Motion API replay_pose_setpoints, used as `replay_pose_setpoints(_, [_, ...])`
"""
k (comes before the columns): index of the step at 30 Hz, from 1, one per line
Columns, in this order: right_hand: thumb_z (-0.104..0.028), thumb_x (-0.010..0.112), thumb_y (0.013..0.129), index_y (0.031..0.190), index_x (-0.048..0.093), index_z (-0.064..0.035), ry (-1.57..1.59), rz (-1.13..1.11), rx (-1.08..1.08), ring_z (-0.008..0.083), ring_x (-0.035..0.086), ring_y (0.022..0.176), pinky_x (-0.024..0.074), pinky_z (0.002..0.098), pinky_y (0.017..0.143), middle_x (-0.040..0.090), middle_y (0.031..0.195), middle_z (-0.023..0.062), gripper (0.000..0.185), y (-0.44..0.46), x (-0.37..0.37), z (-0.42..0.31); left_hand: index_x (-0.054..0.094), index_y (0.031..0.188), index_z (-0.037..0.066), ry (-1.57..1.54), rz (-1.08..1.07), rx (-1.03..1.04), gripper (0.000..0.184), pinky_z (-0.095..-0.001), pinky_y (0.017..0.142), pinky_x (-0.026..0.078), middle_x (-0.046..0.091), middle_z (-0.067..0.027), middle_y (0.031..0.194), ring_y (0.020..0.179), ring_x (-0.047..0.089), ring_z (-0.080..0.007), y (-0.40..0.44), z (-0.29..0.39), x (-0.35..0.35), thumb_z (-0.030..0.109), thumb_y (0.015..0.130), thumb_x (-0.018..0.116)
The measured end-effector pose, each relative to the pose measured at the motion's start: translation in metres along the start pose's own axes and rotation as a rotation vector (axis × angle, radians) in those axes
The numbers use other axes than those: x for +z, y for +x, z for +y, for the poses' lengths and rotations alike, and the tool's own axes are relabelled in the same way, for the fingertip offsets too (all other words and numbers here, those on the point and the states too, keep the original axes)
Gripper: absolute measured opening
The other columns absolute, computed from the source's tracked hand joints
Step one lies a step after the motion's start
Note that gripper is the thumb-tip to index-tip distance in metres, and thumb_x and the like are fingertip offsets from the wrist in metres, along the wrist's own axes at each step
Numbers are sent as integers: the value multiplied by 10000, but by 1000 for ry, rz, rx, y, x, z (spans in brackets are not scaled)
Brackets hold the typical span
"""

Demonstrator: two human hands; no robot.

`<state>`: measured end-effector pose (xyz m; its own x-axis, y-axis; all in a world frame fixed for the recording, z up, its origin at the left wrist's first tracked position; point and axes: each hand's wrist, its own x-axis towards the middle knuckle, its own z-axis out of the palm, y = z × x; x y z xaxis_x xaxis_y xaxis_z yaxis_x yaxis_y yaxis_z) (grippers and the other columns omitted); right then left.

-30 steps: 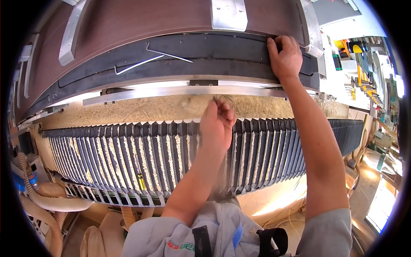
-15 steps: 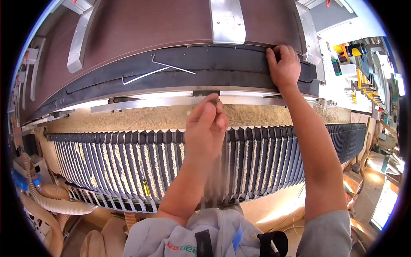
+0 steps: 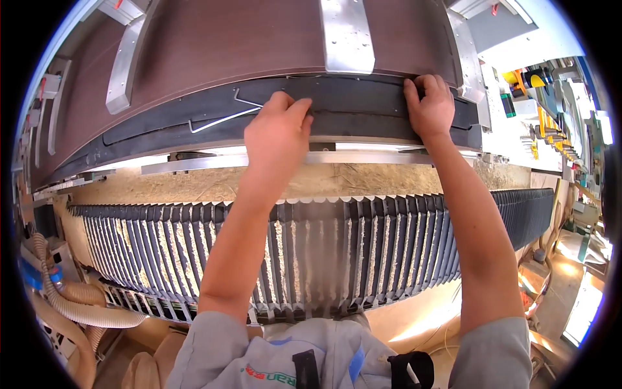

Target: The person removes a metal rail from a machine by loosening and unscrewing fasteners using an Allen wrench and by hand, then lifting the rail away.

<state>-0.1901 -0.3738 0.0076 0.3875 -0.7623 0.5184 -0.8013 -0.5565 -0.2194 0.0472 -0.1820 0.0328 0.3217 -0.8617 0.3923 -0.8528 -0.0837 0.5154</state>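
My left hand point(image 3: 277, 133) is above the black ledge point(image 3: 363, 97), its fingers pinched together. A small dark bit shows at the fingertips, too little to name. Beside and partly under this hand are two L-shaped hex keys point(image 3: 220, 122); their right ends are hidden. Farther right, my right hand point(image 3: 433, 110) rests on the ledge near the edge of the brown panel point(image 3: 259, 39). Its thumb stands apart from the partly curled fingers, and I see nothing held there.
Metal brackets point(image 3: 348, 35) lie across the panel. Below the ledge runs a black pleated bellows cover point(image 3: 382, 253) with wood chips in its folds. Ribbed hoses point(image 3: 97, 311) are at lower left. Yellow-handled tools point(image 3: 551, 133) sit on the right, and a screwdriver-like item is no longer visible.
My left hand has moved up and left from in front of the ledge to over it, now covering part of the hex keys. My right hand stays at its place.
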Motion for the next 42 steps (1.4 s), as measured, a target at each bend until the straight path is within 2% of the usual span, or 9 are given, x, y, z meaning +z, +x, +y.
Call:
replay_pose_setpoints(6, [-297,713,902,819,643,-95,37,-10,-14,343,621,870,491,466,778,639,887,96,230,0,2,1,619,1122,14,-922,442,-626,244,-259,712,499,628,-3,907,812,577,-91,-68,-10,-33,97,938,755])
replay_pose_setpoints(12, [-295,705,904,806,632,-102,11,31,-88,345,619,834,497,482,750,626,850,106,228,-1,6,8,510,1360,17,-942,579,-1380,786,-465,1017,459,477,-141,1351,1182,491,-285,-88,-115,-98,567,854,757])
replay_pose_setpoints(14, [-338,729,875,836,670,-79,45,7,0,338,651,855,529,467,761,668,892,121,269,-6,0,6,521,1369,73,-1453,439,-1442,744,-513,1014,479,473,-132,1378,1206,489,-334,-79,-170,-92,545,845,758])
replay_pose_setpoints(20, [-302,813,853,1223,636,17,415,418,442,355,603,1145,481,421,1002,623,1233,213,519,-80,-84,14,466,1412,96,-1439,372,-1522,637,-601,1080,428,466,-125,1399,1279,452,-311,-56,-169,-90,444,922,677])
replay_pose_setpoints(22, [-342,843,834,1394,521,28,306,528,848,346,559,1210,463,437,1025,531,1337,270,744,-119,-78,51,457,1438,102,-1479,398,-1461,615,-607,1118,385,456,-122,1438,1324,432,-315,-54,-162,-87,393,942,675])
replay_pose_setpoints(26, [-481,830,826,1478,435,18,1397,117,1771,319,537,1211,418,497,1041,479,1351,239,910,-125,-77,57,467,1449,107,-1393,438,-1467,580,-594,1135,376,439,-115,1498,1354,426,-305,-54,-170,-86,362,966,664])
replay_pose_setpoints(27, [-480,806,839,1324,574,-106,1505,-21,1583,290,560,1060,431,522,983,568,1133,148,655,-133,-57,64,471,1447,109,-1380,439,-1482,578,-588,1138,375,443,-113,1496,1348,433,-302,-53,-168,-87,365,967,664])
replay_pose_setpoints(31, [-379,761,877,952,605,-151,1479,15,1555,215,521,878,474,479,881,566,885,33,286,-118,-39,54,487,1435,114,-1334,439,-1558,560,-560,1128,398,472,-105,1483,1329,470,-301,-45,-156,-94,375,972,663])
replay_pose_setpoints(42, [-329,662,907,1011,587,-121,1587,80,1596,267,569,899,519,465,752,602,1002,75,244,-103,-61,55,558,1315,96,-1213,423,-1595,420,-545,981,510,579,-113,1337,1151,592,-321,-40,-173,-91,323,966,614])
